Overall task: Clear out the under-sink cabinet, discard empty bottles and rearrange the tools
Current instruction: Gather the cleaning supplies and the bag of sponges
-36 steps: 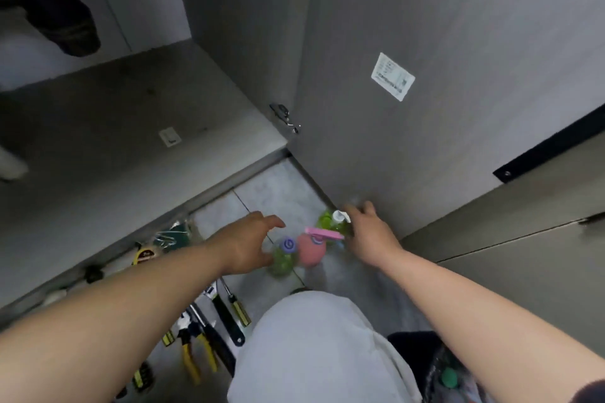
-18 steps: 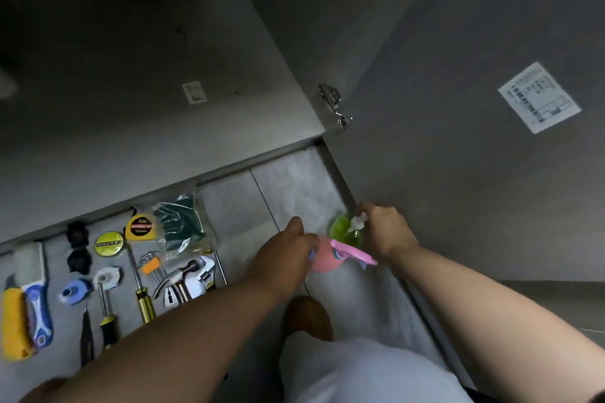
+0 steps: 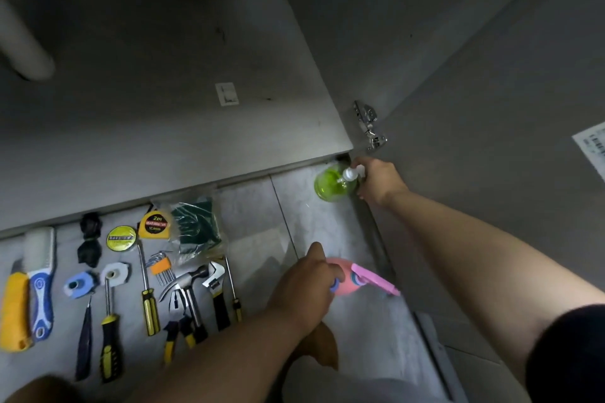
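Green bottle (image 3: 330,185) gripped in right hand (image 3: 379,180), pink bottle (image 3: 343,285) in left hand (image 3: 302,291), tools (image 3: 186,278) alongside

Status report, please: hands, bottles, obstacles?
Right hand grips green pump bottle. Left hand holds pink spray bottle. Tools lie left, apart from both.

Two bottles are in view, a green bottle (image 3: 330,188) and a pink bottle (image 3: 343,283), with three screwdrivers (image 3: 150,311), two tape measures (image 3: 153,225), two tape rolls (image 3: 77,285), one hammer (image 3: 187,278), one wrench (image 3: 215,278), one pair of pliers (image 3: 174,300) and one hex-key set (image 3: 160,267).
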Tool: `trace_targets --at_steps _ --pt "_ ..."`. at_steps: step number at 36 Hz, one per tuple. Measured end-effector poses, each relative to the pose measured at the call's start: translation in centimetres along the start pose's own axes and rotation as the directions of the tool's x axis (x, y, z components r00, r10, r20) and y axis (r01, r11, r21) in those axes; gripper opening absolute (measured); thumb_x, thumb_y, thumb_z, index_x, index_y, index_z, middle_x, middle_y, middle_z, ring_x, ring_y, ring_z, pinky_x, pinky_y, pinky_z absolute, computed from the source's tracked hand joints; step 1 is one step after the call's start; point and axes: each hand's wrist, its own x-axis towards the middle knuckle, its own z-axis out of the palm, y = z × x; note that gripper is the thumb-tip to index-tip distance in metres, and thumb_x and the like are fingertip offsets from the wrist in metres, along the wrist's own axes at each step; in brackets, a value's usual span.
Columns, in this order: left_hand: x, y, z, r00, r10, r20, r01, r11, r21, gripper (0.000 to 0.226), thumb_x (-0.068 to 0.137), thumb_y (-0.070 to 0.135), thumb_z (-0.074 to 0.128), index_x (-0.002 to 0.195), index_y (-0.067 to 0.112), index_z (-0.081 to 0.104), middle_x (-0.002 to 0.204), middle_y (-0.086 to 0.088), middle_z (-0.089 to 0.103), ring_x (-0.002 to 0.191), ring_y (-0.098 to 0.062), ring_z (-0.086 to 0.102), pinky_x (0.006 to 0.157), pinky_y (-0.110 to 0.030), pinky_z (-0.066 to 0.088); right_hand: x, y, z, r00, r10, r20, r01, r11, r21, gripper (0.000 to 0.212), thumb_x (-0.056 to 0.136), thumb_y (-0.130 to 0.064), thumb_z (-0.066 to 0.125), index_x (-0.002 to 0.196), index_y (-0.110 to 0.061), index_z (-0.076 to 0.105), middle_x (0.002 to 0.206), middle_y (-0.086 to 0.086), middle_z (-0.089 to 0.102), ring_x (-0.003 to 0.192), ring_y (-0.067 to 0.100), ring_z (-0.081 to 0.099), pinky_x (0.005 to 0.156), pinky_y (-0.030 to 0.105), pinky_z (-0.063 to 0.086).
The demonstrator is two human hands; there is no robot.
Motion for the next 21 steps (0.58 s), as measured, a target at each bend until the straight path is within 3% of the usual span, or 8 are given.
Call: trace_targets --at_steps 4,7,11,14,18,21 --pt "0.5 -0.3 0.4 1.0 -0.002 0.007 0.002 1.0 -0.016 0.031 0.097 0.01 0.063 0.128 0.015 0.068 0.121 -0.007 0.046 0.11 -0.026 0.061 0.099 -0.03 0.05 1.9 -0.7 0.5 1.0 0.012 -0.017 -0.012 1.0 0.004 0.031 0.093 -0.015 0.051 0.119 -0.021 0.066 0.118 0.017 0.068 0.112 0.035 0.064 0.094 0.037 0.052" --pt "0.6 -0.3 0.7 1.0 -0.007 -0.006 0.007 1.0 -0.025 0.031 0.097 0.009 0.063 0.128 0.013 0.066 0.121 -0.007 0.049 0.11 -0.025 0.062 0.099 -0.031 0.052 2.7 -1.0 0.7 0.999 0.012 -0.033 -0.011 1.0 0.025 0.029 0.095 -0.018 0.048 0.117 -0.02 0.067 0.115 0.015 0.069 0.112 0.035 0.063 0.094 0.037 0.052" --pt "0.6 -0.4 0.6 1.0 0.007 0.001 -0.007 1.0 -0.023 0.028 0.097 0.009 0.063 0.125 0.012 0.068 0.12 -0.007 0.047 0.106 -0.026 0.062 0.097 -0.032 0.052 1.8 -0.6 1.0 0.998 0.0 -0.055 0.002 0.999 0.043 0.041 0.092 -0.013 0.048 0.131 -0.018 0.058 0.129 0.019 0.059 0.122 0.037 0.055 0.1 0.033 0.044" --pt "0.6 -0.4 0.3 0.999 0.029 0.024 -0.029 1.0 0.011 0.022 0.096 0.009 0.059 0.114 0.012 0.07 0.114 -0.008 0.044 0.097 -0.031 0.061 0.091 -0.038 0.051 -0.9 0.4 1.4 0.996 -0.017 -0.087 0.02 0.999 0.038 0.043 0.089 -0.01 0.054 0.131 -0.014 0.055 0.125 0.021 0.057 0.116 0.038 0.056 0.1 0.034 0.043" --pt "0.5 -0.4 -0.5 1.0 0.019 0.004 -0.019 0.999 0.037 0.016 0.094 0.013 0.063 0.108 0.014 0.068 0.115 -0.007 0.045 0.097 -0.033 0.063 0.089 -0.039 0.052 -5.7 2.1 2.0 0.973 0.044 0.229 -0.034 0.998 -0.047 0.016 0.09 -0.031 0.066 0.103 -0.021 0.07 0.101 0.004 0.071 0.1 0.026 0.067 0.087 0.029 0.051" --pt "0.5 -0.6 -1.4 0.999 -0.046 -0.029 0.047 0.999 0.009 0.018 0.092 0.018 0.068 0.109 0.016 0.067 0.116 -0.005 0.048 0.098 -0.029 0.063 0.09 -0.035 0.052 -8.9 3.6 2.3 0.914 0.044 0.404 -0.036 0.999 -0.027 0.014 0.087 -0.036 0.069 0.093 -0.024 0.074 0.091 -0.007 0.074 0.09 0.015 0.069 0.082 0.025 0.052"
